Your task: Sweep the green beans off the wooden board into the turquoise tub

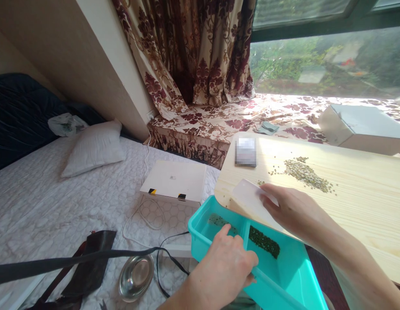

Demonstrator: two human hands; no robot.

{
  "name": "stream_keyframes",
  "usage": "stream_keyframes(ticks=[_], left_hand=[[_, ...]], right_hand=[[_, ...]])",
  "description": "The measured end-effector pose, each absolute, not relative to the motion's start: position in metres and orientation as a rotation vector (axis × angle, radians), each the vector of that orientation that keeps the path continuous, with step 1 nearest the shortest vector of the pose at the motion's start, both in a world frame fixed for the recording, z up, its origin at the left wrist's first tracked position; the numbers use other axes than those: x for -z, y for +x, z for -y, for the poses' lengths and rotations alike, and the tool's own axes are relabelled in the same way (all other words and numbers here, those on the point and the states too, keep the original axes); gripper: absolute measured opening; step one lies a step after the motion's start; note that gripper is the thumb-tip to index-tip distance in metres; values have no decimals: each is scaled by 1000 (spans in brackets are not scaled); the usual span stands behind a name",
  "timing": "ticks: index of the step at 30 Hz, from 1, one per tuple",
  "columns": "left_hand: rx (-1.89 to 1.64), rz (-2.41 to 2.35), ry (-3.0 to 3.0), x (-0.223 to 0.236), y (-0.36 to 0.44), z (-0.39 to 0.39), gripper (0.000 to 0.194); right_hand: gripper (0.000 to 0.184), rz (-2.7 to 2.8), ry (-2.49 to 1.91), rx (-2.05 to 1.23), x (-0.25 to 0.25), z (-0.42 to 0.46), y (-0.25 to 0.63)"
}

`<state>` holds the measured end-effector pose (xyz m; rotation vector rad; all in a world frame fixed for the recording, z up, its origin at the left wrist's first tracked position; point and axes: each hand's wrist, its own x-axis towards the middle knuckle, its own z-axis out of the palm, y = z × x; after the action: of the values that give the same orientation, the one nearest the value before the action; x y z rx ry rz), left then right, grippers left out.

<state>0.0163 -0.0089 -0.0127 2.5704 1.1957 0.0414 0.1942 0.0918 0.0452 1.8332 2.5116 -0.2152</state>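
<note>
Hands (224, 258), scraper (246, 196), teal bin (296, 267); box mark (173, 177) illegible

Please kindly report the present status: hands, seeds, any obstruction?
Right hand holding white scraper at tabletop edge. Left hand at turquoise box, partly hiding it. Green seeds in box; pale seeds loose on tabletop.

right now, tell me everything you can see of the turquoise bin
The turquoise bin looks like smooth plastic, open-topped, round-cornered, split by a divider. Its left compartment holds some scattered small bits, the right compartment a pile of dark green grains. It sits below the wooden tabletop, whose edge hides part of its far side. The left grip overlaps its near side, apparently touching.
</note>
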Motion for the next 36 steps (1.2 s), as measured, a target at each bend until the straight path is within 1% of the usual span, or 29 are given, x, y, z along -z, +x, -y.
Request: stream_keyframes(ticks=[7, 11, 15, 18, 26, 32, 36], left_hand=[[23, -1212, 2567, 10, 14, 4, 25], [23, -1220, 2567, 10, 13, 4, 27], [-37, -1234, 2572, 13, 15, 7, 27], [-38, -1223, 2581, 14, 19, 9, 28], [-37, -1154, 2601, 16, 24, 11, 28], [-41, -1150, 2595, 17, 24, 12, 27], [-40, -1157, 2585, 16, 24, 11, 26]], right_hand=[[23, -2567, 1735, 276, -46, -89, 166], [25, -2724, 1639, 379, -43, -82, 180], [23, -2744, 1860, 245, -43, -84, 218], [23, -2633, 1961, 257, -45, -88, 235], [24, -2566, 1923, 216, -40, -90, 225], [23, -2565, 1910, 290, -40, -91, 216], [22, -2558, 1902, 240, -41, -94, 212]])
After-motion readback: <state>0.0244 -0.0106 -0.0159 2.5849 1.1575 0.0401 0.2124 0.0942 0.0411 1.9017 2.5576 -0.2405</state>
